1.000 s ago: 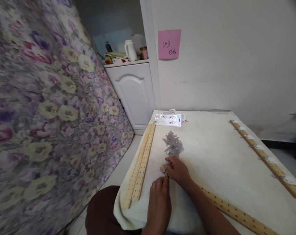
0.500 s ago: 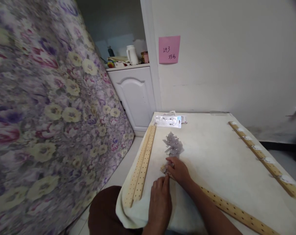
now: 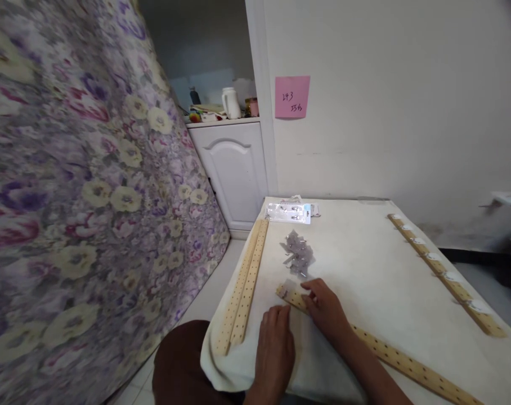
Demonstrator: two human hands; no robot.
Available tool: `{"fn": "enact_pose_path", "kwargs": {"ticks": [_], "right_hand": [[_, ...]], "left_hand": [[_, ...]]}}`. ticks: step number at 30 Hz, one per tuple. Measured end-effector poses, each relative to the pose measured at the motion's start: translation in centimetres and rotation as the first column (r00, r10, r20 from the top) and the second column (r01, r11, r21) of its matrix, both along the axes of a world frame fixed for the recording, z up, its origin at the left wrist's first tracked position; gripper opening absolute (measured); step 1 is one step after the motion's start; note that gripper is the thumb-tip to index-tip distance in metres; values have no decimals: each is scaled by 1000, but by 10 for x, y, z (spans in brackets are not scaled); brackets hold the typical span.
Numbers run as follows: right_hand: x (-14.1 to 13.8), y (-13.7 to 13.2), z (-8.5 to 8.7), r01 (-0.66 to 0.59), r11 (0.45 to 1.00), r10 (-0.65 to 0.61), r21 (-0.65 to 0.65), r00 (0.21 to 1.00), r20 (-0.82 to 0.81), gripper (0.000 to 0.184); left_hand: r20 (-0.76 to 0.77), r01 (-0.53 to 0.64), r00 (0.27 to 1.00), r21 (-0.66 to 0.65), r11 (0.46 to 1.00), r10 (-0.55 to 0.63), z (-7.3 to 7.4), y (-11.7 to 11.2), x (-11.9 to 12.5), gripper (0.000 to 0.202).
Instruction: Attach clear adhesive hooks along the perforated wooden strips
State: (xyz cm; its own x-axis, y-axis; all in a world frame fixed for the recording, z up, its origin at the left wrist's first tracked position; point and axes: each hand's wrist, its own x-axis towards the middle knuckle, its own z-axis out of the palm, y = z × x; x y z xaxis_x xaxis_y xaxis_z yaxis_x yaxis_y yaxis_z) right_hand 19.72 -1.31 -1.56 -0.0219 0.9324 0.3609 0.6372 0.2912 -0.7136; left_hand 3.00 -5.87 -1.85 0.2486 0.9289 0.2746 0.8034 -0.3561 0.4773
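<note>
One wooden strip with rows of holes (image 3: 399, 354) runs from the front right up to my hands. On its far end sits a clear square hook with a small metal part (image 3: 286, 289). My right hand (image 3: 329, 315) is over the strip just right of that hook, thumb and index finger apart. Closed and palm down, my left hand (image 3: 274, 349) rests on the cloth, its fingertips at the strip's near edge; what they hold, if anything, is hidden. Beyond the hands lies a loose pile of clear hooks (image 3: 298, 254).
Two more perforated strips (image 3: 247, 281) lie along the table's left edge. Another strip bearing several white-backed hooks (image 3: 443, 275) lies at the right. Clear hook packaging (image 3: 288, 213) is at the back of the cloth-covered table (image 3: 357, 242). A floral curtain (image 3: 90, 197) hangs on the left.
My right hand has drawn back to the right from the clear hook, leaving it uncovered on the strip's end. My left hand has moved slightly away from it, and the view has shifted a little.
</note>
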Motion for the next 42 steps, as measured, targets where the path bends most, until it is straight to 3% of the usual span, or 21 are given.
{"fn": "enact_pose_path", "kwargs": {"ticks": [8,15,25,31,34,39,42], "right_hand": [[72,-74,-14,148,979,-125,-141,980,157,27],[61,-81,-5,198,955,-161,-222,971,175,18],[1,-62,4,261,944,-217,-202,952,216,16],[4,-52,0,226,945,-195,-237,970,147,20],[14,-30,2,222,943,-205,-247,974,95,21],[13,20,5,308,928,-262,-209,940,220,27],[4,33,2,373,901,-311,-224,912,268,26]], "left_hand": [[8,15,1000,29,999,-15,-1,0,-1,43],[20,19,1000,30,999,-19,3,-2,-2,40],[28,28,999,49,998,-30,-3,-1,-5,38],[46,32,998,24,999,-33,-1,-2,-6,37],[61,41,997,7,999,-41,0,-2,-6,36],[68,36,997,7,999,-36,2,-2,-6,35],[55,36,998,-4,999,-35,2,-1,-6,35]]}}
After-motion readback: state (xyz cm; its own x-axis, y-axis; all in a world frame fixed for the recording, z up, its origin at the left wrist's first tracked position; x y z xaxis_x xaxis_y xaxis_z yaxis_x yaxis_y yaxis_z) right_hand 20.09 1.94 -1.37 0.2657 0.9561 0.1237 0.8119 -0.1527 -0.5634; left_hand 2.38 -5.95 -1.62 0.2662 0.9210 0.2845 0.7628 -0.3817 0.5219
